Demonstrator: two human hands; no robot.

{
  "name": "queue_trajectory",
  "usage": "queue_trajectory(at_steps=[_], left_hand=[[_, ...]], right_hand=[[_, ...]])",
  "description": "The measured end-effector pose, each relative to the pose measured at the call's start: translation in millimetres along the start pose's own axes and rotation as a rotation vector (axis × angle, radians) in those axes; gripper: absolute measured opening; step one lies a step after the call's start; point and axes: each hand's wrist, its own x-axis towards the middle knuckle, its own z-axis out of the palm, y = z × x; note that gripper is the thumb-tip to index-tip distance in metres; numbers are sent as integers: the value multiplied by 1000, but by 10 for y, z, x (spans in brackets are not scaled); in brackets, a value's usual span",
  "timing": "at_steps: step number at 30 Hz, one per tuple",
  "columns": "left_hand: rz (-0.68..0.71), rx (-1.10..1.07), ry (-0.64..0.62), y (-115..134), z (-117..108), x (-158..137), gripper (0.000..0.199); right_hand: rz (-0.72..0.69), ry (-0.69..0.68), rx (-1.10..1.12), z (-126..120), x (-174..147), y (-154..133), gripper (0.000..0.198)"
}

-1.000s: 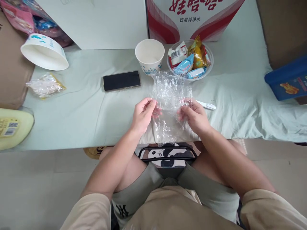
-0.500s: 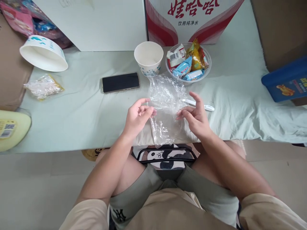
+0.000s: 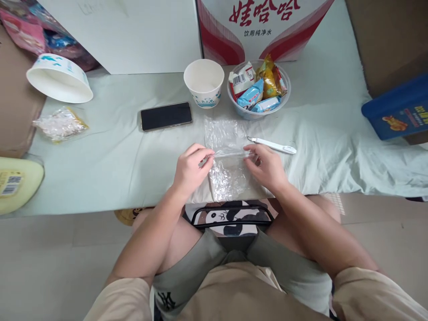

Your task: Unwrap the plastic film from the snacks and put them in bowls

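Observation:
A crinkled clear plastic bag (image 3: 229, 176) lies at the front edge of the cloth-covered surface, with a raised fold across its middle. My left hand (image 3: 194, 167) pinches the left end of that fold between thumb and fingers. At the right end, my right hand (image 3: 266, 166) grips the same fold, closed. Just beyond my right fingers rests a slim white tool (image 3: 274, 146) with a metal tip, perhaps a craft knife. Behind the bag stand a white paper cup (image 3: 203, 82) and a clear bowl (image 3: 257, 114) of wrapped snacks.
A black phone (image 3: 166, 116) lies left of the paper cup. Further left are a tipped paper bowl (image 3: 59, 78), a small packet (image 3: 62, 125) and a yellow bottle (image 3: 20, 185). Large boxes (image 3: 150, 35) line the back. A blue container (image 3: 396, 111) stands at the right.
Both hands have closed on the plastic bag and stretched a fold straight between them. The bag's far part now lies lower and flatter, away from the cup, and my right index finger has come down.

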Motion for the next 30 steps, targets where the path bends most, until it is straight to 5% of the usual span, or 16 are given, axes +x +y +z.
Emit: queue_trajectory(at_steps=[5, 9, 14, 18, 23, 30], left_hand=[[124, -28, 92, 56, -61, 13, 8], [109, -442, -22, 230, -151, -43, 5], [-364, -684, 36, 274, -90, 6, 12], [-685, -930, 49, 143, -33, 116, 27], [-832, -1142, -320, 132, 77, 85, 46], [-828, -1185, -138, 176, 186, 49, 43]], right_hand=[[-221, 192, -9, -80, -31, -67, 7], [-364, 65, 394, -173, -132, -206, 5], [96, -115, 718, -67, -140, -261, 47], [345, -200, 823, 11, -53, -224, 34], [518, 17, 1131, -17, 27, -204, 39], [621, -234, 1003, -34, 33, -167, 36]])
